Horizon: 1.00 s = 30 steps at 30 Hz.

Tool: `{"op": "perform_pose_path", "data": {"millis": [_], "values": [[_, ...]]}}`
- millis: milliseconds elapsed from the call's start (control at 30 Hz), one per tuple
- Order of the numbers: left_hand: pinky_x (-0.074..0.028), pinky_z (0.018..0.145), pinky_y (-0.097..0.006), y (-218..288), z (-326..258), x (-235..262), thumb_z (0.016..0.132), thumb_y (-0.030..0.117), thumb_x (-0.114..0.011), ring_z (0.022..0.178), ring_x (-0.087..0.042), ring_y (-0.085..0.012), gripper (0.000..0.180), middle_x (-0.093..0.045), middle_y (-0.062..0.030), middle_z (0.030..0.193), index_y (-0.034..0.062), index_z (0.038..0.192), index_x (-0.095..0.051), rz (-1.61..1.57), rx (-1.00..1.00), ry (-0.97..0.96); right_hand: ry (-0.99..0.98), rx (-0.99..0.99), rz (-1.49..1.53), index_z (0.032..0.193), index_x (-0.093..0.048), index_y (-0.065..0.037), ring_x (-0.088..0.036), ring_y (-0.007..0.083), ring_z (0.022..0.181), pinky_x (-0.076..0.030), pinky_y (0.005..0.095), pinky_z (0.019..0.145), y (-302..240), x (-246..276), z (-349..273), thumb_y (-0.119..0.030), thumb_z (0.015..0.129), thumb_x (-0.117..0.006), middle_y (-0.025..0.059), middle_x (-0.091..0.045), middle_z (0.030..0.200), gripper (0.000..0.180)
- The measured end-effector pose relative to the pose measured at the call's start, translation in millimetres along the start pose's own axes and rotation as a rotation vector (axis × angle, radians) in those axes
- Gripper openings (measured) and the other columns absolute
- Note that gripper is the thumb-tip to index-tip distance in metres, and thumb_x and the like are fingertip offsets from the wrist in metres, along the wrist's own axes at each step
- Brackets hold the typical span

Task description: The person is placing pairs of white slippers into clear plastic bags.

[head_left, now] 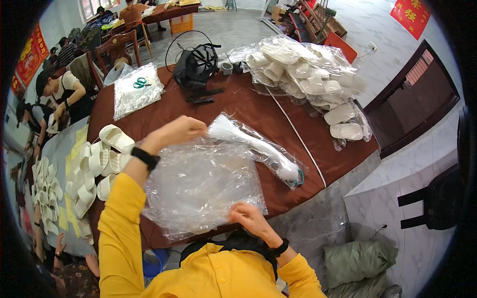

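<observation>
- Yellow shirt (218, 273) sits foremost; clear plastic (198, 186) lies at its 12 o'clock;
- Left hand (181, 131) curls, blurred; plastic at 5 o'clock;
- Right hand (248, 219) bunches; plastic at 10 o'clock; cannot tell either grip.

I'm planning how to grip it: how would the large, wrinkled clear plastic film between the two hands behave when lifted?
The large clear plastic film would likely sag floppily, given its many wrinkles. Its glossy highlights suggest it may feel slippery.
</observation>
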<state>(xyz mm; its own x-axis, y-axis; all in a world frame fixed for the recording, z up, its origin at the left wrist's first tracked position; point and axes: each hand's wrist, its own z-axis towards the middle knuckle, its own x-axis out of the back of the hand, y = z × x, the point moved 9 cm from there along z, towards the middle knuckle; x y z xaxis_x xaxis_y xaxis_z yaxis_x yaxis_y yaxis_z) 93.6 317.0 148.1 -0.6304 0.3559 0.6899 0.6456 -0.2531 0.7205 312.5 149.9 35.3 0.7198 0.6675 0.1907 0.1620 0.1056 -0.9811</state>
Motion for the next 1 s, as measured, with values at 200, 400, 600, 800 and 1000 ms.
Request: {"op": "perform_pose_path", "data": {"millis": [200,400,600,800,1000], "values": [[-0.049,0.068,-0.034,10.2,52.5,-42.0,0.09,0.023,-0.065,0.069,-0.058,-0.0218,0.038,-0.063,-0.0127,0.08,0.0067,0.124,-0.059,0.057,-0.312,0.364,0.401,-0.259,0.033,0.099,-0.056,-0.001,-0.061,0.0181,0.093,-0.054,0.0298,0.067,71.3,43.6,-8.0,-0.007,0.081,-0.07,0.0121,-0.055,0.1,0.023],[-0.05,0.068,-0.037,-6.6,70.5,-69.3,0.091,0.024,-0.063,0.071,-0.06,-0.0278,0.035,-0.064,-0.0127,0.089,0.0118,0.123,-0.059,0.096,-0.233,0.458,0.39,-0.138,-0.453,0.112,-0.057,-0.004,-0.056,0.0332,0.107,-0.051,0.0387,0.086,22.9,56.4,-10.9,-0.004,0.079,-0.067,0.0189,-0.051,0.118,0.034],[-0.047,0.087,-0.041,-8.7,79.5,-102.2,0.09,0.017,-0.061,0.102,-0.058,-0.0323,0.038,-0.059,-0.0142,0.115,0.0117,0.127,-0.055,0.196,-0.175,0.459,0.321,0.226,-0.908,0.124,-0.057,-0.014,-0.039,0.0381,0.131,-0.035,0.0489,0.106,-42.1,35.4,19.6,-0.022,0.077,-0.073,0.0162,-0.037,0.145,0.05],[-0.015,0.11,-0.061,32.2,-15.6,-130.9,0.078,0.029,-0.073,0.14,-0.019,-0.0427,0.063,-0.03,-0.0181,0.148,0.0156,0.134,-0.05,0.523,-0.156,0.395,-0.023,0.12,-1.05,0.149,-0.028,-0.029,-0.017,0.0411,0.142,-0.016,0.0653,0.109,57.0,14.1,39.8,-0.056,0.081,-0.064,0.013,-0.019,0.156,0.082],[0.002,0.102,-0.076,-75.8,-135.2,-222.7,0.063,0.07,-0.069,0.143,0.003,-0.0465,0.099,-0.01,-0.0189,0.157,0.0315,0.147,-0.035,0.418,0.3,0.007,-0.242,0.027,-1.07,0.148,-0.029,-0.033,-0.021,0.0428,0.141,-0.016,0.0671,0.107,83.9,-7.2,52.3,-0.06,0.08,-0.062,0.0147,-0.026,0.154,0.081]]}}
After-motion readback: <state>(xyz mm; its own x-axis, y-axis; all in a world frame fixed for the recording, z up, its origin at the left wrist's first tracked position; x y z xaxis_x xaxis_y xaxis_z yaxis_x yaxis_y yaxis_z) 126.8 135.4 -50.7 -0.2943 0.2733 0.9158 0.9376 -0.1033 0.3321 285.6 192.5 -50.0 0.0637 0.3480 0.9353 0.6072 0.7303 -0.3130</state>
